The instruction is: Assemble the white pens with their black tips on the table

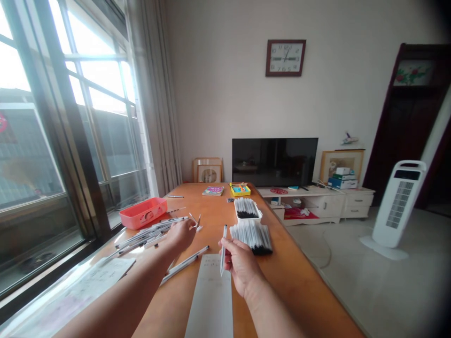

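My right hand [240, 264] is closed around a white pen [223, 249], held upright with its tip down over a strip of white paper [212, 300] on the orange table [299, 277]. My left hand [181, 233] is closed in a pinch on a small thin piece [196, 221], too small to name, beside a heap of loose white pens [148, 235]. A few more pens [185, 264] lie between my arms. Right of my right hand lies a stack of white pens with black ends [252, 236], and behind it a white tray [247, 209] filled with more.
A pink tray [143, 212] stands near the window side. Printed sheets [88, 281] lie at the near left. A book [213, 190] and a yellow box [240, 189] rest at the far end. A television [275, 161], low cabinet and white fan heater [398, 206] stand beyond.
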Motion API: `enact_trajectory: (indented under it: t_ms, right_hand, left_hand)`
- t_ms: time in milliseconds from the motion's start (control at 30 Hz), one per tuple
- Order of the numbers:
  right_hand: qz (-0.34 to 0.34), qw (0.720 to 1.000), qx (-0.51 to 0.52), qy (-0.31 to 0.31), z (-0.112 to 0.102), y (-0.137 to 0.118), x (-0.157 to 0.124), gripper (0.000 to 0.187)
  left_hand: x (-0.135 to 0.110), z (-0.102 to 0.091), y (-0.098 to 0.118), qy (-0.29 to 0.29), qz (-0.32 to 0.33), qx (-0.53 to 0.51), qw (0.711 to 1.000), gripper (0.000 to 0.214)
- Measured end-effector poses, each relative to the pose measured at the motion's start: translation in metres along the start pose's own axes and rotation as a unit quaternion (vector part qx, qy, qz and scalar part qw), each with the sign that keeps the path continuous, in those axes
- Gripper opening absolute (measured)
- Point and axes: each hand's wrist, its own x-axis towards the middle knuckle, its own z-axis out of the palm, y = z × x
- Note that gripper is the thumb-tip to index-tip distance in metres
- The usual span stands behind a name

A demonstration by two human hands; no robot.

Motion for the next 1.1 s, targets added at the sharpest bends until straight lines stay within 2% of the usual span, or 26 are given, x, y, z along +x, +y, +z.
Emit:
enact_trajectory:
  t_ms: [200, 267, 467, 567, 733, 933, 1000, 1100]
  right_hand:
    - [-0.005, 1.0, 0.004, 0.007, 0.002, -0.006, -0.001, 0.029]
    - [-0.01, 1.0, 0.004, 0.008, 0.002, -0.006, -0.001, 0.027]
    - [-0.013, 1.0, 0.009, 0.005, 0.001, -0.006, 0.0, 0.026]
    - [-0.012, 1.0, 0.011, 0.005, 0.002, -0.009, -0.001, 0.025]
    - [-0.017, 1.0, 0.014, 0.01, 0.001, -0.009, 0.0, 0.025]
    - [-0.025, 0.999, 0.013, 0.035, -0.002, -0.009, 0.003, 0.027]
    - [-0.04, 0.998, 0.013, 0.041, -0.002, -0.011, 0.003, 0.029]
    - [-0.066, 0.996, 0.026, 0.051, -0.003, -0.013, 0.001, 0.032]
  left_hand:
    - [0.027, 0.024, 0.0, -0.004, 0.028, 0.098, 0.995, 0.031]
    - [0.033, 0.033, -0.005, -0.009, 0.061, 0.186, 0.981, 0.034]
    - [0.044, 0.05, -0.012, 0.006, 0.132, 0.234, 0.963, 0.033]
    - [0.042, 0.052, -0.008, 0.009, 0.14, 0.236, 0.962, 0.032]
    - [0.034, 0.051, 0.002, 0.0, 0.109, 0.206, 0.973, 0.029]
    - [0.025, 0.039, 0.012, -0.019, 0.059, 0.062, 0.996, 0.019]
    - [0.014, 0.032, 0.014, -0.029, 0.065, 0.03, 0.997, 0.017]
    - [-0.016, 0.015, 0.018, -0.043, 0.075, -0.047, 0.995, 0.018]
